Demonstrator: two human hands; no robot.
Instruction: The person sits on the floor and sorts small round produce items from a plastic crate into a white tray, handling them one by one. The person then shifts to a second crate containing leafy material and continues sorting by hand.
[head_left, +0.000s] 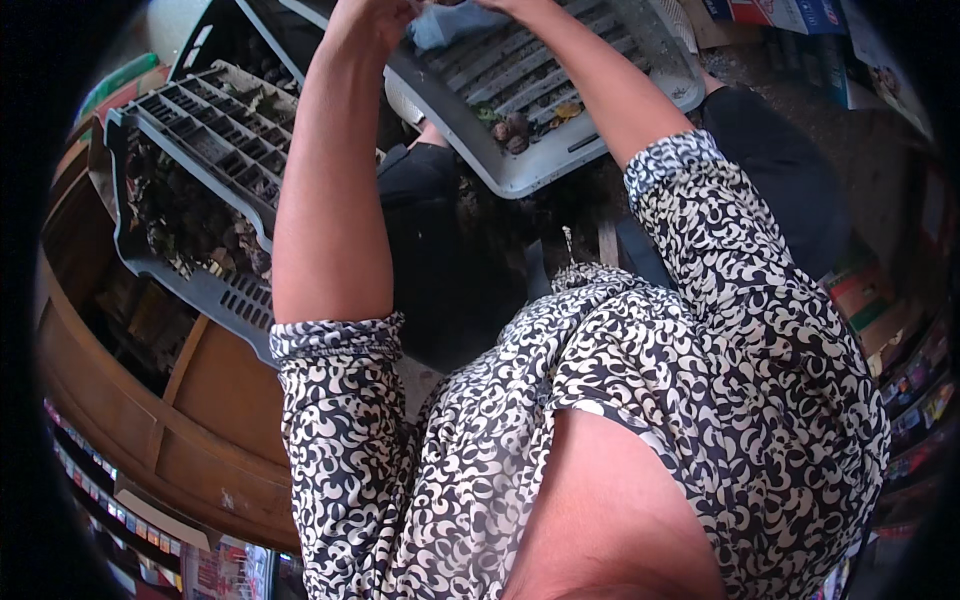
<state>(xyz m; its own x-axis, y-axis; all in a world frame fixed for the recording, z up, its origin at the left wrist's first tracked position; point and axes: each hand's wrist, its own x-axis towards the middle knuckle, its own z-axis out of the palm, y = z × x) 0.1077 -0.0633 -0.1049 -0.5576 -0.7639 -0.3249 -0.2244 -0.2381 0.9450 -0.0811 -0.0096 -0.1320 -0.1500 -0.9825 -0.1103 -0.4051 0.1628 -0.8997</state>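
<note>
Both my arms reach up to the top edge of the view, where my left hand (394, 16) and my right hand (499, 4) are mostly cut off. What they hold cannot be made out; a pale bluish, translucent plastic bag or sheet (450, 26) lies just below and between them. Under it sits a grey plastic tray with a ribbed bottom (517, 180). In its near corner are several brown, wrinkled, nut-like round things (514, 135), green leaf bits (486, 114) and a yellow leaf (568, 111). Dirt lies along the ribs.
Left of my arm, a slatted grey plastic crate (187, 292) holds dark round things and leaf litter, with a grid-like plastic panel (217, 142) over it. Below is a brown wooden cabinet (232, 397). Shelves with small colourful packets (142, 532) stand lower left. Printed boxes (787, 15) lie upper right.
</note>
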